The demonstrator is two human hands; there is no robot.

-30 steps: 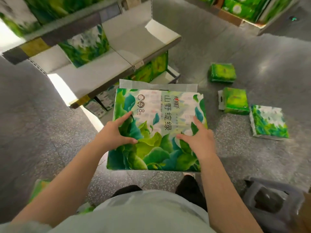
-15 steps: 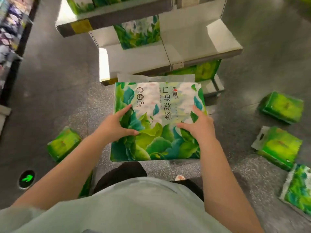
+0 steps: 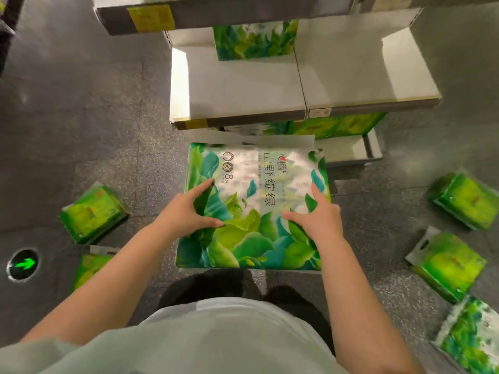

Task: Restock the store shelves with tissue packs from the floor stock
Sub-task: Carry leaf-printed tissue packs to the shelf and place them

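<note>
We carry the large eight-pack of tissues [image 3: 253,206] flat in front of us, our left hand [image 3: 186,214] gripping its left edge and our right hand [image 3: 318,220] its right, thumbs on the printed face and fingers curled around the sides, likely to keep the soft bundle level while we bring it to the white shelf [image 3: 243,90] just ahead; smaller green tissue packs [image 3: 91,211] lie on the floor to both sides. Against the frames before, our grip is unchanged; the shelf now sits squarely ahead and nearer, and the floor packs have slid outward.
</note>
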